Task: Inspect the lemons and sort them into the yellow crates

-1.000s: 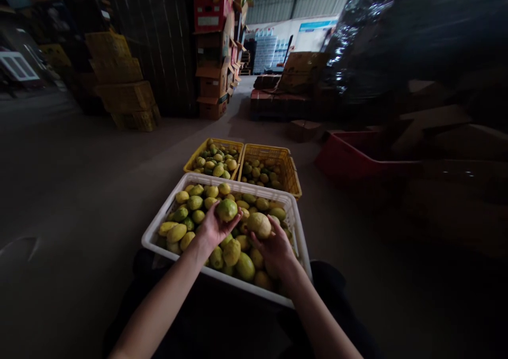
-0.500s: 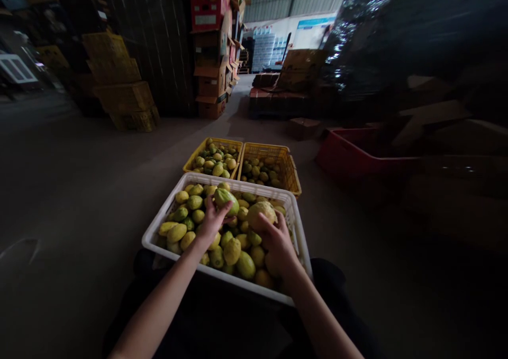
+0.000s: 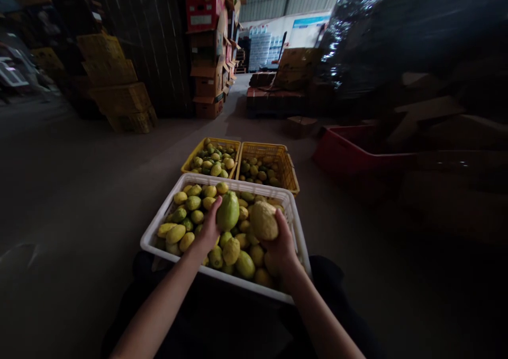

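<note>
My left hand (image 3: 209,229) is closed round a green fruit (image 3: 228,211), which stands upright above the pile. In my right hand (image 3: 281,242) is a larger, pale yellow, bumpy fruit (image 3: 264,220), gripped from its right side. The two held fruits are apart, with a narrow gap between them. Beneath both hands lies a white crate (image 3: 162,211) filled with yellow and green fruits (image 3: 230,250). My fingers are partly hidden behind the held fruits.
Beyond the white crate stand two yellow crates, the left (image 3: 190,155) and the right (image 3: 291,171), both holding fruits. A red bin (image 3: 341,150) is at the right. Stacked cartons (image 3: 206,86) and yellow crates (image 3: 123,99) stand farther back.
The green fruit has turned from lying tilted to upright in my left hand. The pale fruit has been turned in my right hand, showing more of its surface. The view has shifted slightly.
</note>
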`<state>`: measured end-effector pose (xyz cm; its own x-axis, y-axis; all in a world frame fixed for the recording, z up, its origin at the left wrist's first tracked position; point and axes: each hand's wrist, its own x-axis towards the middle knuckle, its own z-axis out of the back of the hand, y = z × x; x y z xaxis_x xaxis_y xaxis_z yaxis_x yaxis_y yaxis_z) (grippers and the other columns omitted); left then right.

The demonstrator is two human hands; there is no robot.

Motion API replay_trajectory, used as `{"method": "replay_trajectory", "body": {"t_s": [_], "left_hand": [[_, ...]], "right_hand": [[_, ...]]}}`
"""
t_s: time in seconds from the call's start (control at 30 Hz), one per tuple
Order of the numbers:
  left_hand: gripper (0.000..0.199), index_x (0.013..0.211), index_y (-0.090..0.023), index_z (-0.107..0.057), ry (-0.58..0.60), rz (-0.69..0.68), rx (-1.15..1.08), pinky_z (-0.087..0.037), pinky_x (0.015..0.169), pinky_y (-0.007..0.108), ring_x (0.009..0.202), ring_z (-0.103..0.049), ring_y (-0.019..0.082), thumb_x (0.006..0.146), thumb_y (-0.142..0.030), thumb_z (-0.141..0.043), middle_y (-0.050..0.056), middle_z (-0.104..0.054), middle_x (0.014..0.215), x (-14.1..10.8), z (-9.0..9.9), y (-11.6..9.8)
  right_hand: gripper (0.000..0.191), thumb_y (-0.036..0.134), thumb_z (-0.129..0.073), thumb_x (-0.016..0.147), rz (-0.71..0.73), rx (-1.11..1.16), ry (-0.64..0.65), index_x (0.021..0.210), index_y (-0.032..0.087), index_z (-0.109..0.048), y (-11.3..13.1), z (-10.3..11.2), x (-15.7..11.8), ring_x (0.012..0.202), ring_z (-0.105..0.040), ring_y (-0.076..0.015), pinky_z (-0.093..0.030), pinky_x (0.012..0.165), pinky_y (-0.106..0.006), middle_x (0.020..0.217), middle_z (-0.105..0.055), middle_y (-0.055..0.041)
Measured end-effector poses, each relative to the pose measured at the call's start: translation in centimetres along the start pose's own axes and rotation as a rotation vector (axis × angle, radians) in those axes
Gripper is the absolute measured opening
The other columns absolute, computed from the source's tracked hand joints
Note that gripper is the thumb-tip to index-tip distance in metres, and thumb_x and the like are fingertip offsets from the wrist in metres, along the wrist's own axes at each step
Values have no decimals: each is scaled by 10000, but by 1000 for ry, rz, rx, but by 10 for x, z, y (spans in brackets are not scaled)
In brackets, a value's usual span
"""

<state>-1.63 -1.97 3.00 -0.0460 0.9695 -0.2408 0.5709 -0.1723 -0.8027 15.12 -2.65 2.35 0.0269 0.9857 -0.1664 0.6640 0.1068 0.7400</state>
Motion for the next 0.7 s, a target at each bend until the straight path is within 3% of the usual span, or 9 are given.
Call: {"method": "replay_trajectory", "body": {"t_s": [0.07,0.17,0.23,0.33,0.53,0.7], "left_hand": [[534,1111,-201,-655,92,138,-162,-551,892,396,957,-675,247,787,-621,-600,63,-708,901,-5,-3,5],[432,1137,-207,-656,177,179,-362,-554,911,343,949,-684,200,862,-519,-538,47,-720,910,-8,-7,13],[370,1193,-243,-630,173,161,-480,-549,933,336,1001,-680,190,878,-414,-541,31,-731,996,-7,-8,18],[438,1306,-303,-557,146,143,-512,-551,934,376,1080,-663,216,871,-352,-567,22,-710,1138,-3,-5,22],[473,1357,-344,-515,168,220,-531,-567,717,241,994,-678,175,885,-368,-531,5,-669,1234,-4,0,15],[534,1327,-261,-537,141,100,-310,-543,909,317,1156,-615,212,835,-469,-541,40,-631,1297,-6,-2,12]], "right_hand": [[238,432,-665,796,-203,170,1,936,240,-684,-1,1,0,851,-691,-205,-598,721,-340,898,-741,-25],[291,453,-562,855,-397,405,-18,929,195,-674,0,-3,-1,758,-692,-196,-600,662,-318,830,-737,-55],[287,408,-516,875,-417,502,-49,970,185,-670,2,-6,-2,781,-703,-200,-598,646,-303,862,-745,-73],[268,335,-511,864,-379,533,-56,1034,197,-666,4,-8,-1,874,-721,-233,-605,683,-346,974,-755,-95],[235,314,-596,806,-383,514,18,998,208,-681,-1,-2,1,854,-732,-253,-600,656,-351,989,-765,-95],[244,340,-594,815,-348,511,-19,993,206,-691,-4,-2,3,867,-733,-250,-603,773,-405,943,-770,-76]]}}
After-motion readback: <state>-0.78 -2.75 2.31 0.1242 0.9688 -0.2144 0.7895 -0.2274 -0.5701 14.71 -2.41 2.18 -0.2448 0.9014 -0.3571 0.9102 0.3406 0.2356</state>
